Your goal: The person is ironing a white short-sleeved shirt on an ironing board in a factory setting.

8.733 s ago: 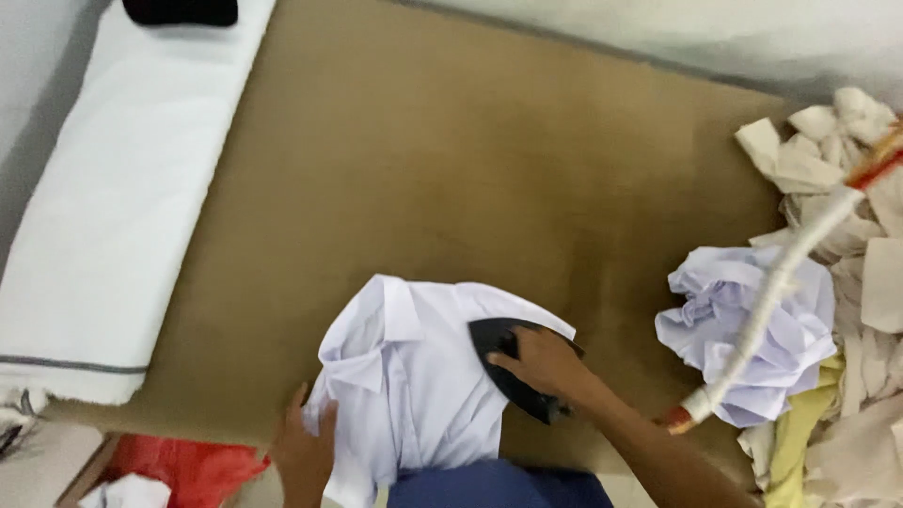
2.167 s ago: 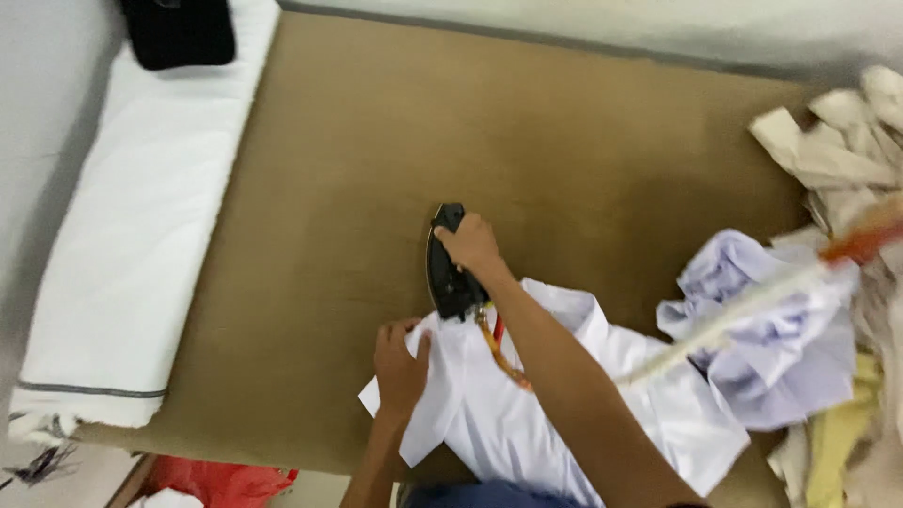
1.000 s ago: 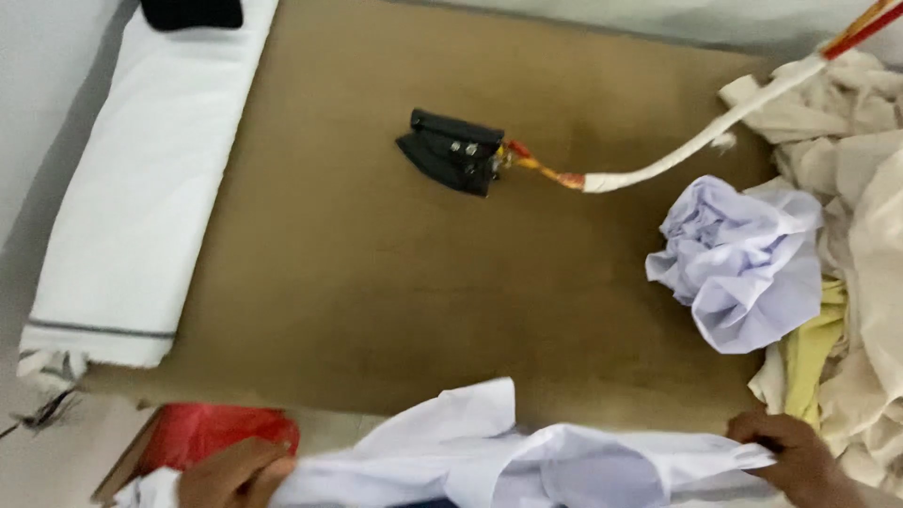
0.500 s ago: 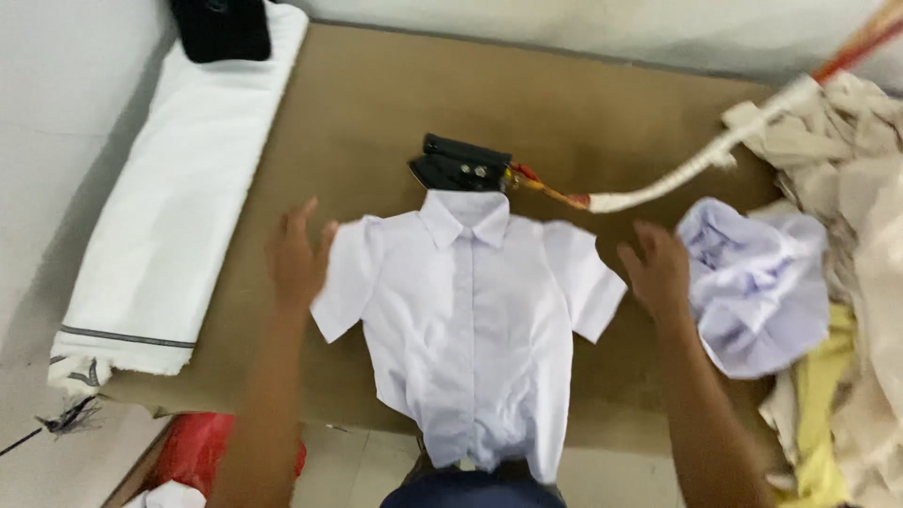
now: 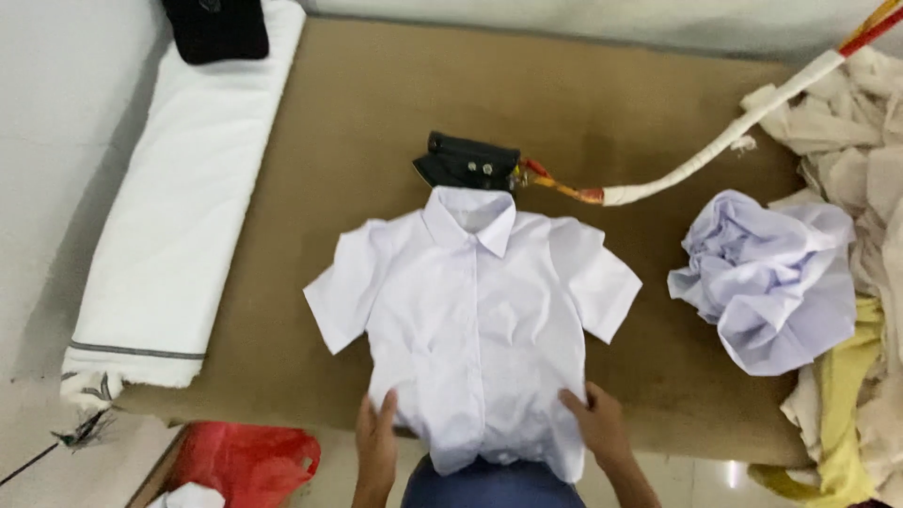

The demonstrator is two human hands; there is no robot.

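Left hand (image 5: 377,435) and right hand (image 5: 595,425), fingers spread, lie flat on the near hem of the white short-sleeved shirt (image 5: 475,315) spread front-up on the brown table (image 5: 282,122), black iron (image 5: 467,163) touching its far collar.

**Soft, even indoor light, fairly sharp view**

Diffuse light falls from above. The white shirt (image 5: 480,320) is bright, nearly washed out, with faint crease shadows. A small glare spot shines on the floor (image 5: 729,473) at lower right. Edges look slightly soft.
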